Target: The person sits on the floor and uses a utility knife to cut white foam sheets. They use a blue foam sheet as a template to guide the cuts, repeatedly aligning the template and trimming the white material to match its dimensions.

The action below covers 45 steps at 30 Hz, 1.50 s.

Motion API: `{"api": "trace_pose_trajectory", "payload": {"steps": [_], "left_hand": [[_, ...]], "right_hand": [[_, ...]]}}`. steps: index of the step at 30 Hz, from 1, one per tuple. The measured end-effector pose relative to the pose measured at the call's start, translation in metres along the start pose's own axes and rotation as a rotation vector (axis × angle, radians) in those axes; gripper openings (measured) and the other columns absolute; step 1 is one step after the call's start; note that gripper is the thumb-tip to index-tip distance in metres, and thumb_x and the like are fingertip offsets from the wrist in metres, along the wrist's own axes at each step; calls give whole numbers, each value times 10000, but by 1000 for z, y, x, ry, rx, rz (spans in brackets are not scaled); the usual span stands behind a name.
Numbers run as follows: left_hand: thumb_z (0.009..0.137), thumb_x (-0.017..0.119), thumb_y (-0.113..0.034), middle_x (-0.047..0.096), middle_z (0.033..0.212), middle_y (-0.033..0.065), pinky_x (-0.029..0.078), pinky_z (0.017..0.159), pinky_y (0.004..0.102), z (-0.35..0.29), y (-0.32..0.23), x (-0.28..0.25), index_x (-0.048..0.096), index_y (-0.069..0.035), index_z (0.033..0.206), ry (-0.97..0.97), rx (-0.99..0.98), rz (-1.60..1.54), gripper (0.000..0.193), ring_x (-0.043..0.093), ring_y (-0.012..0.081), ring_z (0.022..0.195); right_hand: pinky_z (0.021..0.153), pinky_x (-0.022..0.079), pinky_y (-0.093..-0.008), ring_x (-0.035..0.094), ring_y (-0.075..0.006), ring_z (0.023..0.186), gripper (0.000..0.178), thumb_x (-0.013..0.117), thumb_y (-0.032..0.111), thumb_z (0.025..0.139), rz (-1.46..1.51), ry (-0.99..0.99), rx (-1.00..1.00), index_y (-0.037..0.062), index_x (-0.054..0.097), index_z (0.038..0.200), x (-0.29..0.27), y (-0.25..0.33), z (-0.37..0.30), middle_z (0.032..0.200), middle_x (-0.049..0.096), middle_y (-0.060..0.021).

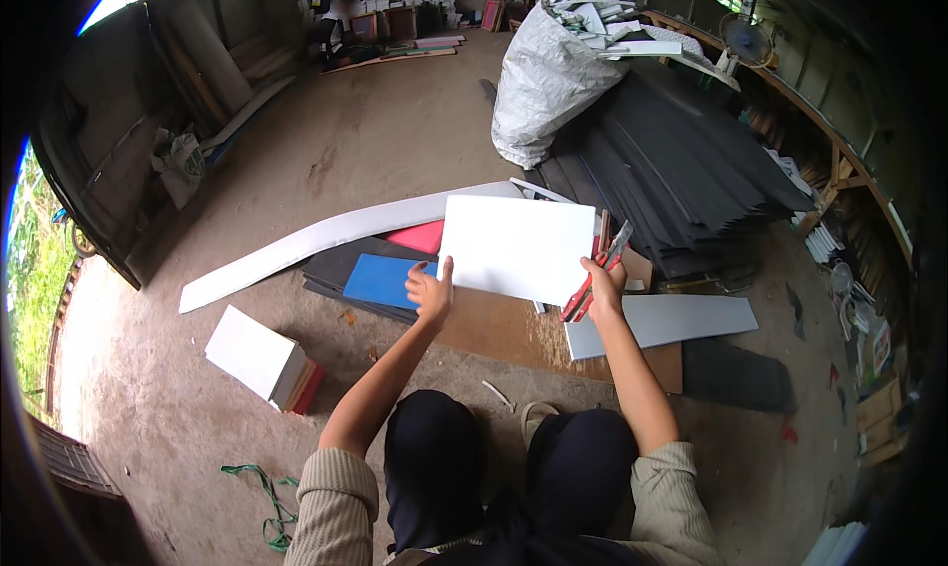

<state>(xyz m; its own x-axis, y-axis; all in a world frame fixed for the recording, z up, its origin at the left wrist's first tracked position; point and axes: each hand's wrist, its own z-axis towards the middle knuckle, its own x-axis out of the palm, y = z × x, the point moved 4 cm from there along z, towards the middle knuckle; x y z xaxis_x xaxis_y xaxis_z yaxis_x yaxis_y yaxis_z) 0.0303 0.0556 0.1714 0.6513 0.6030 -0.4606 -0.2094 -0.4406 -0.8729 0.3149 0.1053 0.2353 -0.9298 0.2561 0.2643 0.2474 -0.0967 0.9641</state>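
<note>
A white rectangular foam sheet (518,245) is held up in front of me, facing me. My left hand (431,293) is closed on its lower left edge, thumb along the front face. At the lower right corner, my right hand (605,287) grips the sheet and also a red utility knife (579,303), whose grey end points up and away. Beneath the sheet lie a brown board (494,337), a blue sheet (380,281) on dark sheets, and a partly hidden red piece (419,236). On the right, a grey-white strip (681,324) rests across the board.
A stack of white sheets (255,351) stands on the floor at left. Beyond the work spot lies a long white strip (336,235). A big white sack (548,82) of offcuts leans by piled black sheets (691,171). Another person (342,33) sits far back. Green strapping (269,497) lies at lower left.
</note>
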Motion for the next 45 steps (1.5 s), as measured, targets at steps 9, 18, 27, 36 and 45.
{"api": "trace_pose_trajectory", "payload": {"steps": [9,18,27,36,45], "left_hand": [[850,507,-73,511,1094,157,455,788,348,18,79,74,132,-139,1352,447,71,-485,630,545,225,926],[815,534,-47,569,955,120,462,742,294,44,172,108,288,-123,1323,462,105,-122,570,569,189,842],[761,662,-211,456,1024,133,384,812,309,121,192,68,362,-22,1143,-250,-221,-215,521,473,217,887],[848,559,-175,514,946,46,444,673,259,151,193,64,407,-44,1108,-88,-336,-623,328,504,122,772],[880,500,-116,562,1085,72,476,737,265,56,144,68,246,-74,1356,709,-238,-458,541,557,116,901]], "right_hand": [[784,494,-384,575,-206,799,190,565,-18,775,7,94,566,37,481,937,-58,-179,-55,871,541,-65],[581,498,-273,582,-155,626,120,555,28,811,-279,305,451,31,442,851,-37,-237,-20,738,516,-47],[535,503,-274,626,-174,586,112,560,64,784,-611,515,427,-5,474,807,40,-298,2,696,578,-84],[530,484,-269,619,-167,588,101,551,66,793,-577,537,498,5,476,818,41,-300,-2,702,562,-71],[693,435,-389,501,-346,768,290,452,121,839,-1386,266,-190,-86,410,1038,-54,-269,52,968,425,-228]]}}
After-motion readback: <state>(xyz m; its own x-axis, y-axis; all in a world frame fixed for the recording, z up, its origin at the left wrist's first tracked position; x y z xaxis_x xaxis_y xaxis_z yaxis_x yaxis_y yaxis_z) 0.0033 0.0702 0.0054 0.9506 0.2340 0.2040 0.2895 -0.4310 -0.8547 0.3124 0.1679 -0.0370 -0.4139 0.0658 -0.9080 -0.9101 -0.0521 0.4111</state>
